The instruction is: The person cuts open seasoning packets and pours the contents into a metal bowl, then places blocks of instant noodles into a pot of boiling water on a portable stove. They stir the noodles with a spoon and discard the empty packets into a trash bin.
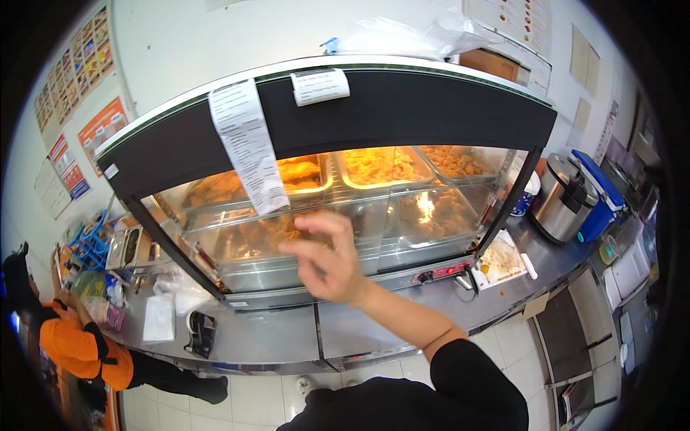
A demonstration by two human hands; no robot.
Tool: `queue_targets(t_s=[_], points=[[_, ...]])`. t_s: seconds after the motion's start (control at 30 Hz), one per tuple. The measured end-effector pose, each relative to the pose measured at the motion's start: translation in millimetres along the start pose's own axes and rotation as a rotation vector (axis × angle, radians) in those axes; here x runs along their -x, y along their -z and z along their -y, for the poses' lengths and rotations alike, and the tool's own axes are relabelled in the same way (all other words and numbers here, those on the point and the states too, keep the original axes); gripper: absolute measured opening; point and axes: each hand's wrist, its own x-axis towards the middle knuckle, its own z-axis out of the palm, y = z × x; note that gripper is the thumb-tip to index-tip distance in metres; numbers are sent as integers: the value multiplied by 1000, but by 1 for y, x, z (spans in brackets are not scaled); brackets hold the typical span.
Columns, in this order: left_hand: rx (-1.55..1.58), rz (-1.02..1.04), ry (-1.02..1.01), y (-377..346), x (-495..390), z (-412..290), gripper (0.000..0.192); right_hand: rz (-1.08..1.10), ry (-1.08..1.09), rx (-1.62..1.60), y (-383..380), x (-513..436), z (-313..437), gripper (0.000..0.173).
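Note:
My right hand (330, 257) is raised in front of a glass-fronted heated food display cabinet (404, 116). Its fingers are bent and apart, with nothing between them. Just beyond the fingertips hangs the lower end of a long printed paper slip (245, 145), which bears writing. A shorter, curled slip (321, 87) hangs from the cabinet's top edge. Behind the glass, metal trays hold fried food, among them a pale golden batch (377, 164) and darker pieces (439, 213) on the lower shelf. My left hand is out of view.
A steel counter (269, 336) carries a tape dispenser (200, 333), white paper or bags (159, 319) and a crumb-covered tray (498, 264). A steel rice cooker or urn (563, 199) stands right. At far left is a co-worker in an orange top (70, 345).

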Motion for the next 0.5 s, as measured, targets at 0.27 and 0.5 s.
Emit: queue_targets(t_s=[0.27,0.5], points=[[128,-30,-130,27,-20,-41,50,-128,-428,185,30,78,-30,27],[123,-10,27,5,11,18,47,-331,-800,412,99,117,-72,40]])
